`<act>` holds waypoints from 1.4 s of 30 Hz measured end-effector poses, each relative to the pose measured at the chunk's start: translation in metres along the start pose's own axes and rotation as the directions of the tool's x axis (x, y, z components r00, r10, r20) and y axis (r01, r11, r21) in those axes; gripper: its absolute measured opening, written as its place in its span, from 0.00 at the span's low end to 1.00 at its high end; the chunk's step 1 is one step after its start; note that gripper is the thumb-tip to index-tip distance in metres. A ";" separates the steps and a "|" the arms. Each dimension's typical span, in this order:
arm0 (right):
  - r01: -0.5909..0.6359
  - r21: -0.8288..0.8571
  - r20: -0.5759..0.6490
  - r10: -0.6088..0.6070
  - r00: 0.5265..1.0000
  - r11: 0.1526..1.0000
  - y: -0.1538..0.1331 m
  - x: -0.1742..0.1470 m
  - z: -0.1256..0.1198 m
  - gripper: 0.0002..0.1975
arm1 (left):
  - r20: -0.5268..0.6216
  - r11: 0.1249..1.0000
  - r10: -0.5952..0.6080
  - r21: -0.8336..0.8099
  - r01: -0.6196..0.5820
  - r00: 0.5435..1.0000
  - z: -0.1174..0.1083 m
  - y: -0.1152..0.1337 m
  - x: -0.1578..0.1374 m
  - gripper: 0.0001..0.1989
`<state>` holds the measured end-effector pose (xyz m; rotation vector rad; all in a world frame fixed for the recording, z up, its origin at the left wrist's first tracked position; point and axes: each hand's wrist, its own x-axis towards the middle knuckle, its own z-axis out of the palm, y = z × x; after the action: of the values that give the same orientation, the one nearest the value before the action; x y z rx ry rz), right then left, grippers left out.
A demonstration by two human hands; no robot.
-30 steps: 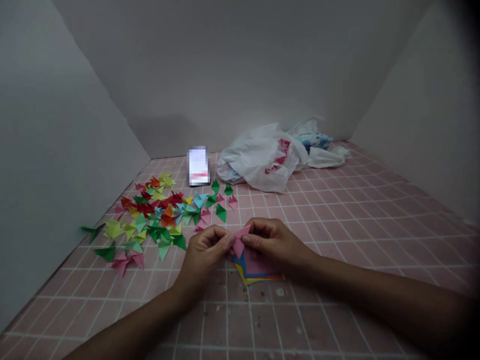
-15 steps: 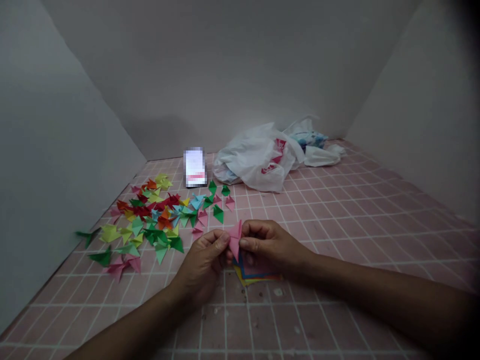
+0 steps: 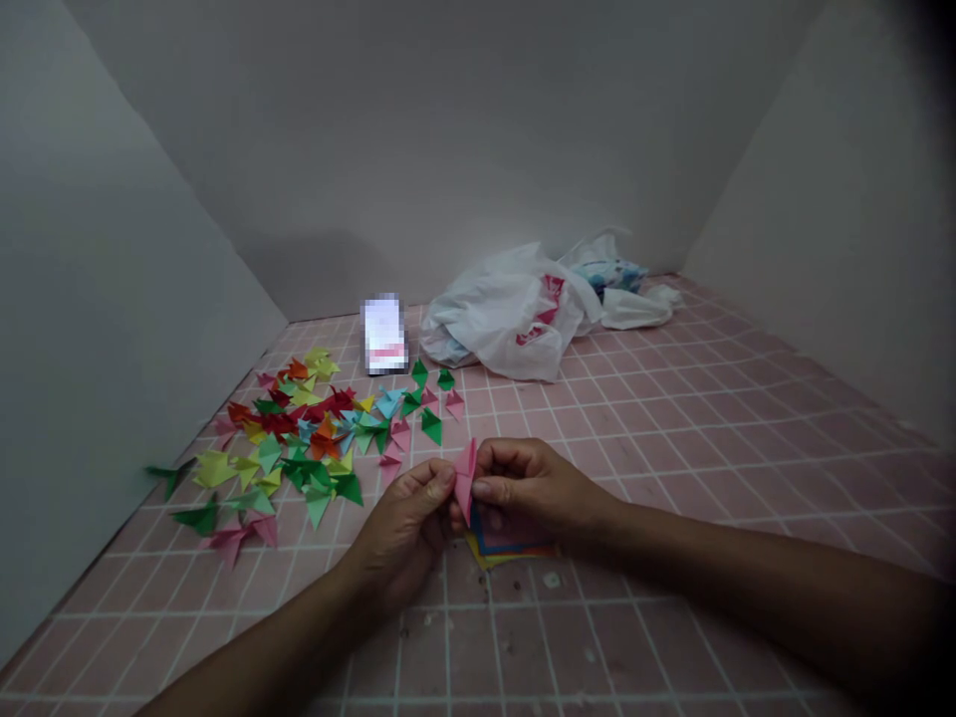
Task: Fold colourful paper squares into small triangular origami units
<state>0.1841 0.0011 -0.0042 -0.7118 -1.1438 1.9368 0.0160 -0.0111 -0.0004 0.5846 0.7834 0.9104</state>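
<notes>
The left hand [image 3: 409,513] and right hand [image 3: 539,490] pinch a folded pink paper [image 3: 464,482], narrow, creased, tapering to a downward point.

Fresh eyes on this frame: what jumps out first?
Probably the glowing screen at the back, left of the white plastic bag. Next, the many-coloured folded paper pieces spread across the left. Then the pink folded paper held up front between left hand and right hand.

From the head, above and behind the fingers [image 3: 515,453], the gridded surface [image 3: 709,448] is viewed forward and downward from nearby, the back wall [image 3: 448,149] being included beyond them.
</notes>
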 end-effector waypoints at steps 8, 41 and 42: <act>0.017 -0.001 0.007 -0.017 1.000 1.000 0.002 0.000 0.000 0.15 | -0.021 1.000 0.008 -0.026 -0.008 1.000 0.002 0.001 0.000 0.14; -0.010 -0.022 -0.003 0.010 1.000 1.000 -0.002 -0.001 0.004 0.18 | -0.057 0.998 -0.047 -0.045 0.045 0.997 0.001 0.000 0.000 0.14; -0.005 -0.029 0.000 0.005 1.000 1.000 -0.002 -0.001 0.005 0.17 | -0.064 0.998 -0.044 -0.048 0.041 0.997 0.001 0.000 0.000 0.14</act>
<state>0.1821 -0.0011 0.0001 -0.7308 -1.1739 1.9283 0.0171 -0.0116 0.0002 0.4976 0.8283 0.9103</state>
